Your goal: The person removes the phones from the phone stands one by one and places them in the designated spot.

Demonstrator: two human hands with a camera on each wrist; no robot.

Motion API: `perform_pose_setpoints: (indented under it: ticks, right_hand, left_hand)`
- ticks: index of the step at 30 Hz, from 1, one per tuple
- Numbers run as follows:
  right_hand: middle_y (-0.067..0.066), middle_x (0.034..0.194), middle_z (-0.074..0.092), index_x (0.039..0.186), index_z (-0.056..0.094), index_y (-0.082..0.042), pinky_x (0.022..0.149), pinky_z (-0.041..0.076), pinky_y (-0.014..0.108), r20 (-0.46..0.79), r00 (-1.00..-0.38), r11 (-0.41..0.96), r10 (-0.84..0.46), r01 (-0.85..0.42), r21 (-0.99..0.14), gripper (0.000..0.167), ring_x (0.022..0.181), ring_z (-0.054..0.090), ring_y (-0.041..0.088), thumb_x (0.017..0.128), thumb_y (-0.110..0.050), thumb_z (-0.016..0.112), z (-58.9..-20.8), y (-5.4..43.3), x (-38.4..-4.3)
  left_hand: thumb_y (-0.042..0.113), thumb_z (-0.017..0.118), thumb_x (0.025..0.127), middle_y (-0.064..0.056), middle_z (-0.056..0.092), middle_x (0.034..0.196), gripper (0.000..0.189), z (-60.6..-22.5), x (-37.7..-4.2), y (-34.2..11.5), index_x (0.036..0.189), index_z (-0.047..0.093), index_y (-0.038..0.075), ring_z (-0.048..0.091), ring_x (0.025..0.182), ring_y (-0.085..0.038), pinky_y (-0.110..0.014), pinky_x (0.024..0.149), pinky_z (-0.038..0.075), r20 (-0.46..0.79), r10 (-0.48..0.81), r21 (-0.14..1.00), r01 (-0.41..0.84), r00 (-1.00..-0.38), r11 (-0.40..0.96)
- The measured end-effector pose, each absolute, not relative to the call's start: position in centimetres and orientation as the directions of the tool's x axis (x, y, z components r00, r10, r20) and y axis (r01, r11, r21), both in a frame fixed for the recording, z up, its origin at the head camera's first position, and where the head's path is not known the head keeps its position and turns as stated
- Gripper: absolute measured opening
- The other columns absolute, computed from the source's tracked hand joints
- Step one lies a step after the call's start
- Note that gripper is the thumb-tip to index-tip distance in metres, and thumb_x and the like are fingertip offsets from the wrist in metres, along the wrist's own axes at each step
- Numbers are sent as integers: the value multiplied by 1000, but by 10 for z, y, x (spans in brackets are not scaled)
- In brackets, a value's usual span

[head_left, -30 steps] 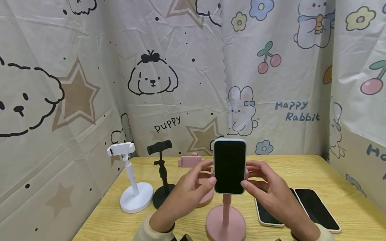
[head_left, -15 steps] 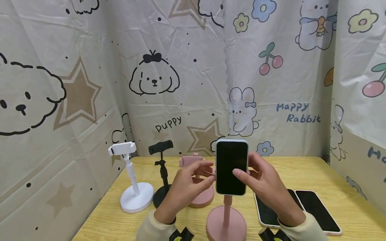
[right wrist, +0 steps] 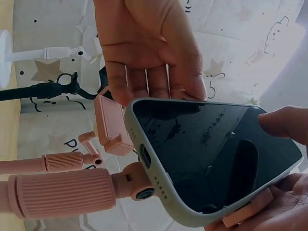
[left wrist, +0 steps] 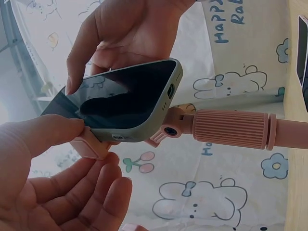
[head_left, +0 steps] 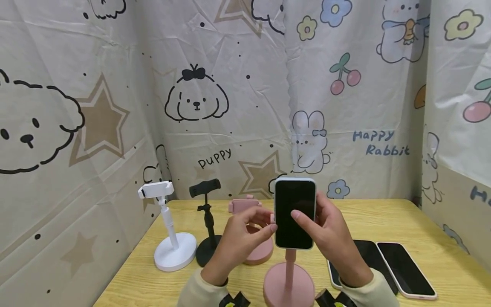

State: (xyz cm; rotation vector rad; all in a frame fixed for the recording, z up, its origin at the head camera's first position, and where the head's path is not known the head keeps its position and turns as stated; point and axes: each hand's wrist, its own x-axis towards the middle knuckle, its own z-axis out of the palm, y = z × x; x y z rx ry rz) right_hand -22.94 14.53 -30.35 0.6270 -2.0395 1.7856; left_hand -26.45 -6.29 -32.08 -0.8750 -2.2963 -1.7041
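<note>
A smartphone (head_left: 294,200) in a pale case stands upright with a dark screen in the clamp of a pink phone stand (head_left: 289,281). My right hand (head_left: 331,226) grips the phone by its right side, thumb on the screen and fingers behind. At the opposite side, my left hand (head_left: 245,238) pinches the pink clamp end (left wrist: 89,144) beside the phone's edge, its thumb over that end and its other fingers below, as the left wrist view shows. The stand's ribbed collar (right wrist: 62,192) and hinge show below the phone in the right wrist view.
A white phone stand (head_left: 174,251), a black phone stand (head_left: 209,217) and another pink stand (head_left: 258,249) are lined up at the left on the wooden table (head_left: 138,285). Two phones lie flat at the right, a partly covered one (head_left: 368,256) and a pink-edged one (head_left: 406,268). Printed curtains hang around.
My right thumb has moved from the phone's right edge onto its screen, and the right hand has come in closer around it. The left hand stays at the clamp's left end.
</note>
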Motion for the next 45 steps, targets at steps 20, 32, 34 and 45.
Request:
perform_pose_setpoints:
  ticks: [20,32,34,45]
  right_hand:
    - [16,111,65,132,51,-8,72,57,39,546,-835,115,-61,-549,-828,37,89,70,24,97,-17,59,-310,146,-232]
    - [15,113,66,132,51,-8,73,57,38,587,-807,107,-67,-591,-800,36,92,70,25,98,-15,57,-312,146,-232]
    - [15,113,66,132,51,-9,73,57,39,580,-812,101,-70,-584,-805,35,93,70,25,98,-16,57,-313,147,-232]
    - [15,113,66,130,53,-6,74,57,39,609,-787,112,-99,-616,-779,32,93,69,26,99,-12,55,-311,152,-237]
  left_hand:
    - [23,77,84,2,68,93,22,-318,-263,-65,102,69,16,64,87,-15,-30,75,54,414,377,851,500,-829,164]
    - [25,75,85,2,65,93,19,-319,-264,-64,100,67,15,60,87,-16,-31,77,52,425,362,837,513,-830,193]
    - [23,75,85,2,65,92,18,-320,-264,-63,98,67,14,60,86,-16,-31,76,52,439,361,829,526,-823,192]
    - [17,74,86,2,62,86,13,-321,-266,-61,93,64,12,58,79,-15,-28,71,51,507,373,773,601,-777,203]
